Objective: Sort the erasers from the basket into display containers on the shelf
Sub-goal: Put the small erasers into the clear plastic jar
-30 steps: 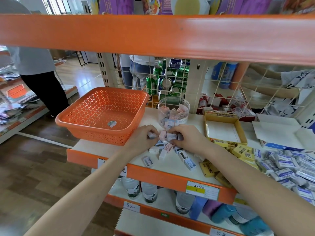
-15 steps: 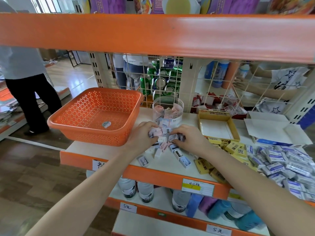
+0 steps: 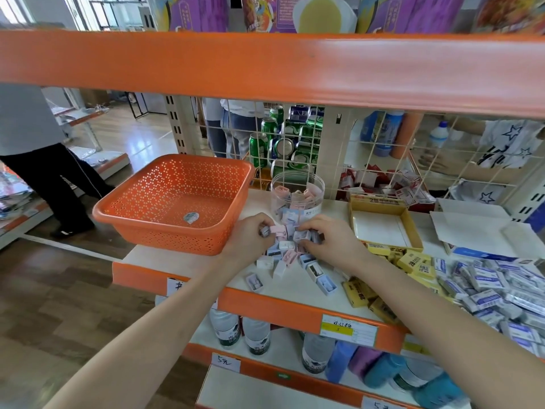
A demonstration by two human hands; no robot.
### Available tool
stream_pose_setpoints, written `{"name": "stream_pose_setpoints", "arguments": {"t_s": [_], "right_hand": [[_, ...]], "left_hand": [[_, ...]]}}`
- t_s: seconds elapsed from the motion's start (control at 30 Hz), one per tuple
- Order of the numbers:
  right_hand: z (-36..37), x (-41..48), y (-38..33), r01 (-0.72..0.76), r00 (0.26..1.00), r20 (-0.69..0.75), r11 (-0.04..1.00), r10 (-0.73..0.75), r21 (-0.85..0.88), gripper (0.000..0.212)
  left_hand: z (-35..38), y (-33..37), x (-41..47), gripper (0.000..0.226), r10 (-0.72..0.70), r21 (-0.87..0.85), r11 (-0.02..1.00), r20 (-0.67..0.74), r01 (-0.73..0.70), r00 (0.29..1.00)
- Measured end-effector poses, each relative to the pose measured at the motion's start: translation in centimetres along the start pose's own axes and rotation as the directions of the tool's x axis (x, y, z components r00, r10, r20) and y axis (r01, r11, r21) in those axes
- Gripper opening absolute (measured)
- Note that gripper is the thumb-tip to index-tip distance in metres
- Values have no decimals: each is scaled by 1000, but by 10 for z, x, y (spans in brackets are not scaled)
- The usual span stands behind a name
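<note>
- Head view: the fingertips of both hands are hidden in a heap of small erasers (image 3: 284,246), so I cannot count how many pieces each hand holds.
- The left hand (image 3: 250,237) has its fingers curled round some of these erasers, and a grey one shows at its fingertips. The right hand (image 3: 327,240) is also curled over the heap and grasps pieces from the other side.
- The print on the eraser sleeves is too small to read, and the picture is blurred at its right edge.
- The small erasers are little blocks in pink, pale blue and white sleeves. They lie near the front edge of the shelf (image 3: 177,258), just before a clear jar (image 3: 298,196) that is partly filled with the same kind.
- The orange basket (image 3: 165,231) stands at the left end of the shelf, and only a sticker (image 3: 191,217) shows on its bottom.
- To the right is an open yellow box (image 3: 380,202). Yellow erasers (image 3: 413,262) and blue-and-white erasers (image 3: 486,284) are spread towards the right end.
- The shelf is white with an orange front edge. An orange beam (image 3: 265,63) crosses above, and water bottles (image 3: 256,335) stand below.
- Green cans (image 3: 283,143) stand behind the wire grid. A person (image 3: 44,172) stands on the wooden floor at left.
</note>
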State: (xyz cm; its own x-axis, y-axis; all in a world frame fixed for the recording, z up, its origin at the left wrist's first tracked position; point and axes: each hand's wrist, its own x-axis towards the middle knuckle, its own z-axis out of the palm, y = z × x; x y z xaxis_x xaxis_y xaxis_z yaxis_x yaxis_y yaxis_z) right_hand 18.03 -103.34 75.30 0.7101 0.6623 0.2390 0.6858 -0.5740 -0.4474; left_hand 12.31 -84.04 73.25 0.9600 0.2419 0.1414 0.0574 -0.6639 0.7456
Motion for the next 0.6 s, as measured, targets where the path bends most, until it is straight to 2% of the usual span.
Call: {"name": "stream_pose_setpoints", "arguments": {"t_s": [0.1, 0.27, 0.37, 0.6], "right_hand": [[-5, 4, -1, -11, 993, -116, 997, 20, 82, 28], [-16, 16, -1, -89, 946, -278, 960, 165, 265, 25], [-26, 23, -2, -148, 910, -309, 914, 275, 377, 28], [-37, 51, -1, -227, 856, -325, 857, 403, 463, 29]], "left_hand": [[-1, 5, -2, 14, 55, -34, 998, -42, -56, 998], [-8, 28, -2, 16, 103, -37, 993, -118, -108, 988], [-13, 40, 4, 20, 116, -75, 989, -133, -127, 984], [-26, 54, 42, 18, 61, -57, 996, -121, -68, 991]]}}
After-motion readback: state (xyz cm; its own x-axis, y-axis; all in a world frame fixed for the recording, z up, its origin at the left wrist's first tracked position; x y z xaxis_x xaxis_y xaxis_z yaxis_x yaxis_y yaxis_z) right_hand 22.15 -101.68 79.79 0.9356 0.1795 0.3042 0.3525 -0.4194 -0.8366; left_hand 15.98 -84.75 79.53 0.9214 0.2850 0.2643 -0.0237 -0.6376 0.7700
